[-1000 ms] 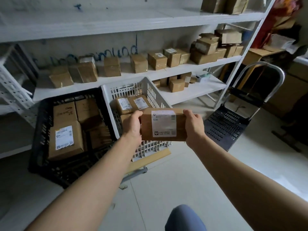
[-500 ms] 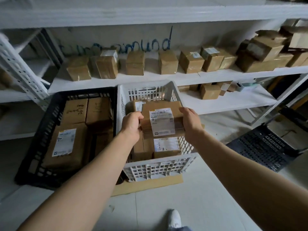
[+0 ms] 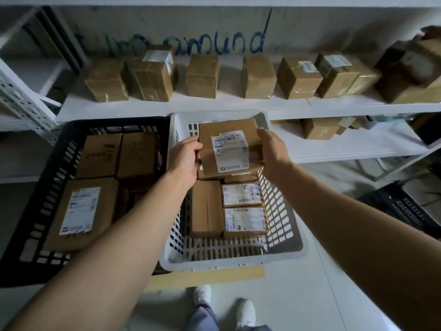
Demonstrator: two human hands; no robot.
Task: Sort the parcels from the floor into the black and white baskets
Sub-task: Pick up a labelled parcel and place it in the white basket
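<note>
Parcel storeroom – shelves point(image 3: 238, 106), boxed parcels point(image 3: 202, 76)

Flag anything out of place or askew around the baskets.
A flat brown cardboard strip pokes out from beneath the front of the white slotted plastic basket, like stray scrap. Nothing looks spilled or damaged.

Open from above over the near half of the white basket point(image 3: 238, 262); over the far half, barred by the held parcel point(image 3: 229, 149); below, blocked by flat parcels point(image 3: 243, 194) packed across the bottom; hemmed in left by the black basket point(image 3: 23, 275), behind by the shelf point(image 3: 310, 107).
</note>
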